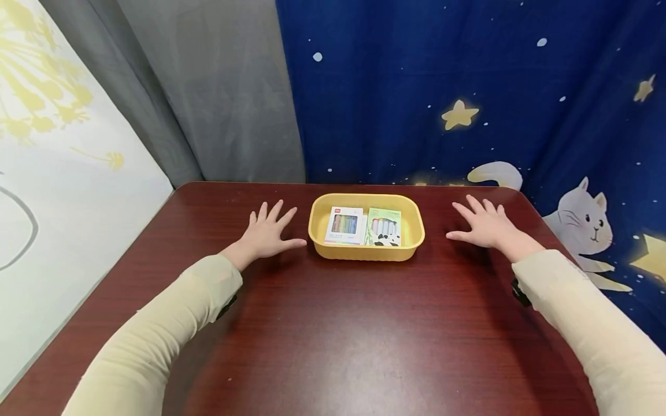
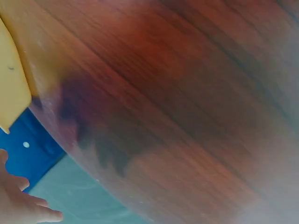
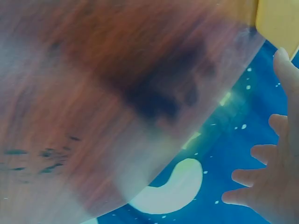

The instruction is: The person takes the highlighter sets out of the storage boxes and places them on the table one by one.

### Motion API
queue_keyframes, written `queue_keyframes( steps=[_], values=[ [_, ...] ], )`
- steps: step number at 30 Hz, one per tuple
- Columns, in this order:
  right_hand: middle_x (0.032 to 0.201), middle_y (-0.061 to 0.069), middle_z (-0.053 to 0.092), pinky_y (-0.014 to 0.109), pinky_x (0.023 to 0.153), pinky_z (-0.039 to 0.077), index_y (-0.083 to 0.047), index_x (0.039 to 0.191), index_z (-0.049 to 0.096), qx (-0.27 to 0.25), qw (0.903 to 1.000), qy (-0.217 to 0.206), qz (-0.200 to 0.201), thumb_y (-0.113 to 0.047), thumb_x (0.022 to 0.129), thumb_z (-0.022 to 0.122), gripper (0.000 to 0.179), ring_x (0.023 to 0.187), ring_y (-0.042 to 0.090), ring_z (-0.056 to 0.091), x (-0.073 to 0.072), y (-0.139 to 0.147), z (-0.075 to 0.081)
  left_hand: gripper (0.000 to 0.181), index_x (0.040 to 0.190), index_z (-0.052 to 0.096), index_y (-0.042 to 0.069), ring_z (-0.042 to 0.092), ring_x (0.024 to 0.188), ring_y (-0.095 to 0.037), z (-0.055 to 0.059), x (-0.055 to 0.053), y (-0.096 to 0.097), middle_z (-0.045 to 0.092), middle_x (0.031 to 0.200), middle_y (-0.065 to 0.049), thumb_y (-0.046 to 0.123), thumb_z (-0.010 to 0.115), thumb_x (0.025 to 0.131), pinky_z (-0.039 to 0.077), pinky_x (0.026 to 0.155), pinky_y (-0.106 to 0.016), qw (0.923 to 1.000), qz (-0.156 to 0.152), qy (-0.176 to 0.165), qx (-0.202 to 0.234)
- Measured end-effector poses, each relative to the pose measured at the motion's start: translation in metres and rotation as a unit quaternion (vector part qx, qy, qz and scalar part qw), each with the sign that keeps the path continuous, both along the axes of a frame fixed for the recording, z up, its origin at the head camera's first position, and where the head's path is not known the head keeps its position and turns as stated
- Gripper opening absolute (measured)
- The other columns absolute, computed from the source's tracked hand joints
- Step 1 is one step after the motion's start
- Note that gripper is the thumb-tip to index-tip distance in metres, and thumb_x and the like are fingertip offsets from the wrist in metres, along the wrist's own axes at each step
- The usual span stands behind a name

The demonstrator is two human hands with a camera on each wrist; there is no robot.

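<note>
A yellow plastic basket (image 1: 366,253) stands near the far edge of the table, between my two hands. Inside it lie a white box with coloured sticks on its front (image 1: 344,225) and a green box with a panda picture (image 1: 384,227), side by side. To the left of the basket my left hand (image 1: 265,234) is spread, its thumb tip close to the rim. My right hand (image 1: 484,224) is spread too, some way right of the basket. Both hands hold nothing. Each wrist view shows part of the basket, the left hand (image 2: 21,200) and the right hand (image 3: 275,163).
The dark red wooden table (image 1: 359,335) has a rounded far edge. Behind it hang a grey curtain (image 1: 224,92) and a blue curtain (image 1: 385,92) with stars and a cat. A white panel (image 1: 62,219) with yellow flowers borders the table's left side.
</note>
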State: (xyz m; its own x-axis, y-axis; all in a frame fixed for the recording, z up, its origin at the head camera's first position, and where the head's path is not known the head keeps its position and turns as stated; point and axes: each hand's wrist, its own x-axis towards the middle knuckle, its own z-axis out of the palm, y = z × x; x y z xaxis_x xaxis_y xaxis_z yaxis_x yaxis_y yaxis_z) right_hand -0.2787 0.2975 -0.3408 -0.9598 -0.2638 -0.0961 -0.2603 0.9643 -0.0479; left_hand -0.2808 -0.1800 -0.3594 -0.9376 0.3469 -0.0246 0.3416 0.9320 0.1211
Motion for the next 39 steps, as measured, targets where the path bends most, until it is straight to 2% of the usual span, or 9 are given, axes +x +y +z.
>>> queue_keyframes(
  steps=[6,12,15,18,23,29,32,36,39],
  values=[
    [0.145,0.029,0.014,0.067,0.1,0.012,-0.005,0.142,0.026,-0.013,0.9995,0.027,0.013,-0.056,0.085,0.051,0.081,0.127,0.055,0.014,-0.006,-0.013,0.01,0.089,0.147,0.021,0.022,0.012,0.135,-0.045,0.003,0.003,0.014,0.012,0.152,-0.014,0.072,0.045,0.077,0.016,0.104,-0.062,0.9984,-0.046,0.032,0.004],
    [0.145,0.028,0.016,0.063,0.103,0.016,-0.004,0.142,0.026,-0.018,0.9985,0.047,0.021,-0.054,0.086,0.05,0.079,0.127,0.053,0.017,-0.01,-0.023,0.017,0.087,0.145,0.025,0.02,0.022,0.133,-0.039,0.003,0.004,0.025,0.019,0.15,-0.013,0.069,0.05,0.077,0.024,0.105,-0.055,0.9972,-0.061,0.034,0.026],
    [0.145,0.027,0.017,0.062,0.103,0.019,-0.005,0.143,0.025,-0.03,0.9979,0.052,0.021,-0.051,0.087,0.05,0.076,0.128,0.05,0.019,-0.011,-0.029,0.021,0.088,0.145,0.027,0.018,0.028,0.13,-0.036,0.003,0.004,0.028,0.024,0.148,-0.012,0.068,0.052,0.077,0.028,0.104,-0.053,0.9963,-0.055,0.015,0.064],
    [0.146,0.027,0.018,0.062,0.101,0.022,-0.006,0.143,0.025,-0.045,0.9973,0.054,0.02,-0.048,0.088,0.051,0.074,0.129,0.048,0.019,-0.013,-0.036,0.025,0.086,0.144,0.029,0.015,0.036,0.127,-0.032,0.003,0.002,0.03,0.032,0.144,-0.013,0.063,0.056,0.078,0.033,0.103,-0.049,0.9906,-0.04,-0.01,0.131],
    [0.146,0.025,0.019,0.063,0.1,0.024,-0.008,0.144,0.025,-0.069,0.9957,0.058,0.021,-0.046,0.089,0.051,0.072,0.13,0.047,0.02,-0.015,-0.05,0.032,0.076,0.141,0.033,0.008,0.051,0.112,-0.031,0.004,-0.003,0.033,0.042,0.135,-0.017,0.045,0.064,0.081,0.042,0.095,-0.043,0.9708,-0.012,-0.043,0.236],
    [0.144,0.023,0.026,0.059,0.103,0.024,-0.008,0.142,0.029,-0.118,0.9897,0.075,0.031,-0.039,0.089,0.054,0.066,0.13,0.042,0.025,-0.019,-0.07,0.034,0.073,0.139,0.034,0.004,0.056,0.107,-0.028,0.007,-0.004,0.037,0.048,0.13,-0.017,0.029,0.069,0.081,0.045,0.092,-0.04,0.9541,0.007,-0.084,0.287],
    [0.143,0.022,0.029,0.056,0.103,0.026,-0.007,0.142,0.029,-0.149,0.9854,0.073,0.038,-0.033,0.09,0.054,0.064,0.13,0.039,0.028,-0.021,-0.082,0.035,0.073,0.14,0.033,0.004,0.058,0.105,-0.027,0.007,-0.005,0.039,0.048,0.132,-0.016,0.022,0.07,0.08,0.047,0.089,-0.039,0.9417,0.017,-0.113,0.316],
    [0.142,0.022,0.031,0.055,0.104,0.026,-0.007,0.142,0.029,-0.19,0.9793,0.053,0.044,-0.031,0.09,0.054,0.063,0.13,0.037,0.029,-0.024,-0.097,0.036,0.07,0.141,0.032,0.007,0.057,0.106,-0.027,0.009,-0.006,0.041,0.043,0.136,-0.016,0.012,0.068,0.081,0.05,0.085,-0.04,0.9134,0.045,-0.16,0.372],
    [0.14,0.024,0.035,0.053,0.102,0.031,-0.006,0.142,0.03,-0.219,0.9734,0.042,0.051,-0.029,0.09,0.054,0.062,0.125,0.038,0.037,-0.026,-0.108,0.035,0.068,0.141,0.032,0.007,0.054,0.107,-0.027,0.011,-0.007,0.042,0.041,0.137,-0.016,0.006,0.065,0.082,0.05,0.084,-0.039,0.8938,0.064,-0.192,0.4]
  ],
)
